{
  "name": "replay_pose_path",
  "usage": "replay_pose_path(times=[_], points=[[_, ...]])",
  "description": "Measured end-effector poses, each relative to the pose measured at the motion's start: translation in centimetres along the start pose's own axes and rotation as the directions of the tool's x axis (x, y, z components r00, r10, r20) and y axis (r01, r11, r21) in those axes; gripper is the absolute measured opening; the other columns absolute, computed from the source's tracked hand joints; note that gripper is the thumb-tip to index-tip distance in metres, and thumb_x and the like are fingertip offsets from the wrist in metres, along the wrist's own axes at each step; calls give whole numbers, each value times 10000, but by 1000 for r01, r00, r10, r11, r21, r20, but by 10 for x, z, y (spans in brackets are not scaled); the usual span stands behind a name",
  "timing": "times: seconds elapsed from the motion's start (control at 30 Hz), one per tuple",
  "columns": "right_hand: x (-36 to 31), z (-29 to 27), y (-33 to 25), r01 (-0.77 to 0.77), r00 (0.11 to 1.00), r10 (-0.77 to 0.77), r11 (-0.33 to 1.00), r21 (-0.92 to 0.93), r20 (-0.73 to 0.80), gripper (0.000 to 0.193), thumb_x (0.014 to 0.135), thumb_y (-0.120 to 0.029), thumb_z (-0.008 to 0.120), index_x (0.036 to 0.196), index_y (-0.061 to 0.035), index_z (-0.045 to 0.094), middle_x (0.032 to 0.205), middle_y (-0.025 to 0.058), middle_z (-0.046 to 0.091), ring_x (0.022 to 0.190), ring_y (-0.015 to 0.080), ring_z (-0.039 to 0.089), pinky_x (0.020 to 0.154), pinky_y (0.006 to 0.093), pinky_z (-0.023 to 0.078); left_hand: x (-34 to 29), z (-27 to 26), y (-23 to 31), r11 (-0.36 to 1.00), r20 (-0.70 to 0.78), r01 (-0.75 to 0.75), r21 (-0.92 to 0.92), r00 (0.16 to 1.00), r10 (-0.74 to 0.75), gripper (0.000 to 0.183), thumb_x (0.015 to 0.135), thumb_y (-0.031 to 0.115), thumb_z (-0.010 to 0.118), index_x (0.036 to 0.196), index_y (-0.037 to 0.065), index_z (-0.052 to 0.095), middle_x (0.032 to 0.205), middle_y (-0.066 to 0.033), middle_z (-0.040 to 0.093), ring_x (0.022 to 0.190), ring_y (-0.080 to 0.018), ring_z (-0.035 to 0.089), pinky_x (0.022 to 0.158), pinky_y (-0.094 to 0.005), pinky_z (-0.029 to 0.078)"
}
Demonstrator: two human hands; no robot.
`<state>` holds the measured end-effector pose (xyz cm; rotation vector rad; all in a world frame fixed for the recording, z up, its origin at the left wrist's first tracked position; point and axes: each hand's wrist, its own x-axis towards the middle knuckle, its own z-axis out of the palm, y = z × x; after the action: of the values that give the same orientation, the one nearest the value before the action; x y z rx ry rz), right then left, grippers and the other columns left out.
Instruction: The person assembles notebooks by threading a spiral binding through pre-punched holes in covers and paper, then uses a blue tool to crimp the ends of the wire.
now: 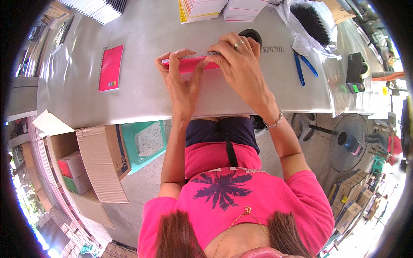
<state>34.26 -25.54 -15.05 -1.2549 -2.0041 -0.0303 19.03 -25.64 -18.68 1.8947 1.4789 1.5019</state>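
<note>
Above the table's near edge, a pink-covered notebook (186,65) is held with its edge up. My left hand (183,88) is closed around its left end, fingers behind and thumb in front. At the notebook's right end, my right hand (241,64) is closed, thumb and fingertips pinching along the upper edge. A loose-looking wire coil (273,49) shows just right of my right hand; whether it joins the notebook is hidden. Blue-handled pliers (302,69) lie open farther right. A spiral-bound pink notebook (112,68) lies flat at the left.
Stacks of notebooks (202,9) and a pile of black coils on paper (310,23) stand at the table's (142,103) far side. A round black object (251,35) sits behind my right hand. A tape dispenser (356,72) is right, an open carton (101,159) lower left, a fan (347,139) lower right.
</note>
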Motion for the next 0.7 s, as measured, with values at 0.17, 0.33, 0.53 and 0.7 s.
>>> replay_pose_path(times=[0.17, 0.33, 0.53, 0.7], points=[[2, -5, -1, 0, 1000, -1, 999, 52, 19, 187, 832, -123, 663, 1014, -84, 654, 1046, 81, 561, 1019, 284, 531, 922, 432, 369, 1, -1, 3, 999, 7, -4, -34, 1000, 4, 314, 790, 100, 771, 1038, 53, 584, 1055, -66, 623, 1093, -309, 412, 960, -428, 360], [3, -7, 1, 7, 999, -14, 991, 131, 51, 188, 818, -60, 650, 1006, -63, 646, 1028, 90, 569, 1005, 293, 540, 882, 410, 421, -1, 1, 4, 994, 0, 49, -96, 999, -49, 308, 785, 97, 776, 1024, 57, 586, 1053, -63, 621, 1093, -299, 412, 958, -424, 360], [8, -15, 4, 22, 995, -46, 965, 260, 88, 182, 806, -66, 667, 982, -43, 630, 959, 120, 585, 955, 324, 563, 859, 423, 450, 0, -1, 6, 995, 16, 35, -98, 999, -33, 300, 784, 99, 780, 1006, 55, 582, 1037, -61, 627, 1079, -297, 410, 959, -418, 356], [11, -18, 5, 20, 992, -50, 967, 253, 114, 173, 807, -77, 671, 971, -41, 632, 951, 125, 592, 963, 324, 570, 870, 431, 453, 0, 0, 0, 999, 36, -7, -51, 999, 9, 308, 791, 107, 780, 1019, 58, 579, 1049, -70, 613, 1087, -294, 415, 954, -409, 367]])
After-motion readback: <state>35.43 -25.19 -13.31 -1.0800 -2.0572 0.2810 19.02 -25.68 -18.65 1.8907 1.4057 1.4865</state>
